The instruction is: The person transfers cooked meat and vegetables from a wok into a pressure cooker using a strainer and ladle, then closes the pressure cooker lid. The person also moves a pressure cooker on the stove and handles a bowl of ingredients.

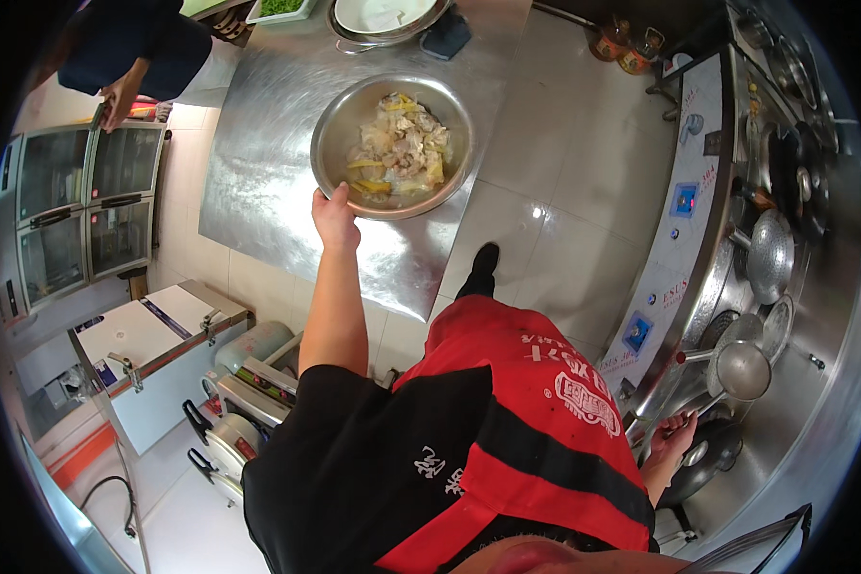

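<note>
My left hand [337,219] grips the near rim of a wide steel bowl [321,154], its thumb over the edge. The bowl is over a steel table; whether it rests on it I cannot tell. Inside lie pale chopped meat pieces [409,143] with yellow slices [372,186]. Off to the right, beside the cooking range, my right hand [671,438] has its fingers closed around the handle of a steel ladle [743,370]. The ladle's round cup is above the range, near several strainers and pans. Part of the right hand's grip is hidden.
The steel table [258,179] also bears a stacked white bowl [384,14] and a dark cloth [445,34]. Another person's hand [122,97] is at the upper left. A range [689,215] stands right, a chest freezer [165,337] and pressure cooker [229,445] left. Oil jugs [641,52] stand behind.
</note>
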Available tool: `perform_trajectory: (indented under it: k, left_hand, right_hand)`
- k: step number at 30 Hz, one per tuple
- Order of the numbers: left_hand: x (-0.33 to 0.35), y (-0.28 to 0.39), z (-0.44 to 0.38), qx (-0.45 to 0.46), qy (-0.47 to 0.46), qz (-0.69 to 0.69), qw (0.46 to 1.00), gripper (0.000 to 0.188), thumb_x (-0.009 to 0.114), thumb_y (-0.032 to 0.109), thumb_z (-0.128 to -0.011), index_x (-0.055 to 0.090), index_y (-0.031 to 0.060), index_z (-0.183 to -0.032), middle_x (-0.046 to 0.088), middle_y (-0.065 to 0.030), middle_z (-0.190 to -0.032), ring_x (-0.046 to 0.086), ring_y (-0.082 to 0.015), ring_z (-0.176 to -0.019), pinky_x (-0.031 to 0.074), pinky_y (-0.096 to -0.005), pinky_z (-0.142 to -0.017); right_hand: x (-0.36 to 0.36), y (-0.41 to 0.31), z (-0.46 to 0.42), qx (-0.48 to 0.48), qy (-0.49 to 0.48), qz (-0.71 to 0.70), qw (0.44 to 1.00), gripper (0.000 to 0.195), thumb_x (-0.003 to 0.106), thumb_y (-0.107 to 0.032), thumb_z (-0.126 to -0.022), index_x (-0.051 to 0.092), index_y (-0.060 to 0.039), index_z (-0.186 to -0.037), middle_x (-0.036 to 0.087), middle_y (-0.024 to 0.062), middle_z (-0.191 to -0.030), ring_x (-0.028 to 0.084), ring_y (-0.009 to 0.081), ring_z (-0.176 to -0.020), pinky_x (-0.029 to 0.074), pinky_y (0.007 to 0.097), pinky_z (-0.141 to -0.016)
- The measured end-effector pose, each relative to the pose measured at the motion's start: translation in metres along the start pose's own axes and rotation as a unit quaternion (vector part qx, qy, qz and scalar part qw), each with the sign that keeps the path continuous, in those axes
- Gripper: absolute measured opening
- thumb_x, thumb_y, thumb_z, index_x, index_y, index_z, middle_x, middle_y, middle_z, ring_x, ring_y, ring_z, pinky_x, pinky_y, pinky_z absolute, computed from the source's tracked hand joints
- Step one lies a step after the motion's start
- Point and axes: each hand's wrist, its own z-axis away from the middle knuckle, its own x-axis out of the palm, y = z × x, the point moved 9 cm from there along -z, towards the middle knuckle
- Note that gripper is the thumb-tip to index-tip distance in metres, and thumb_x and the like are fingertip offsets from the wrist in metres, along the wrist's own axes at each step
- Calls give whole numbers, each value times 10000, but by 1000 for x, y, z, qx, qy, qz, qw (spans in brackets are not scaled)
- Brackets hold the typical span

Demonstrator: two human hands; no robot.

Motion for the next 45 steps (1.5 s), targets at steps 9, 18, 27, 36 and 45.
perform_trajectory:
  k: [9,18,27,36,45]
  left_hand:
    - [88,19,40,-5,-121,-12,993,219,555,-41,-930,559,-22,-1148,659,-112,-1107,649,-204,-967,536,-342,-871]
    - [351,-22,218,-41,-352,-50,934,257,566,-24,-943,570,-4,-1199,671,-118,-1113,664,-228,-999,553,-373,-900]
    - [585,-146,472,-31,-514,-82,853,293,591,-27,-917,560,-46,-1208,665,-129,-1121,674,-228,-974,549,-352,-871]
    - [701,-247,713,233,-674,-296,635,181,596,50,-855,645,-19,-1014,700,-97,-895,641,-184,-805,506,-321,-753]
    - [697,-291,878,581,-668,-335,324,129,601,148,-843,572,30,-885,672,-243,-845,646,-469,-804,522,-539,-753]
  right_hand:
    - [-39,11,1,-9,27,-61,998,291,546,-371,-1051,510,-163,-851,251,-77,-592,270,79,-491,280,259,-465]
    - [-130,-10,-3,-131,50,49,989,235,645,-293,-1007,516,-136,-891,330,-69,-606,334,68,-471,310,269,-431]
    - [-189,-63,-5,-178,6,-7,984,180,639,-210,-1015,535,-65,-999,434,-35,-640,400,67,-472,376,252,-446]
    - [-280,-68,19,-169,58,-44,983,134,612,-178,-1023,538,-67,-1004,457,-43,-666,420,52,-516,369,233,-470]
    - [-291,-60,39,-176,61,-112,976,154,622,-188,-1019,530,-66,-1002,446,-48,-675,399,42,-514,345,224,-464]
